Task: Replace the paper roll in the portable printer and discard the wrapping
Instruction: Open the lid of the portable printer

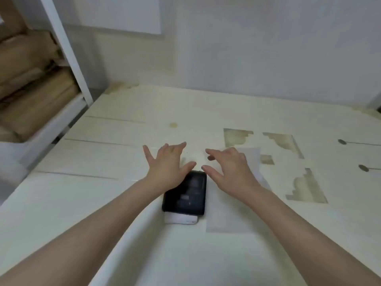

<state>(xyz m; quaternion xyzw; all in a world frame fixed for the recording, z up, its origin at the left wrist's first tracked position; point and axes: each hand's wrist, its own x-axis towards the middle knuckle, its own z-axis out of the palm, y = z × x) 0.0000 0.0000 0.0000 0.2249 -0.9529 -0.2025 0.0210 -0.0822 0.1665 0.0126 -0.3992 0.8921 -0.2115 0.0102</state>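
Note:
A small black portable printer [185,195] lies flat on the cream table [123,162], with a strip of white paper [181,219] showing at its near edge. My left hand [167,162] hovers over the printer's far left corner, fingers spread and holding nothing. My right hand [228,168] hangs just right of the printer's far end, fingers apart and empty. Under my right hand and forearm lies a pale, translucent sheet [231,215] flat on the table; the view is too blurred to tell whether it is wrapping. I see no paper roll.
Worn brown patches [237,137] mark the table top to the right. At the far left stands a white shelf frame [68,58] holding stacked brown paper packages [31,83]. A grey wall [268,48] backs the table.

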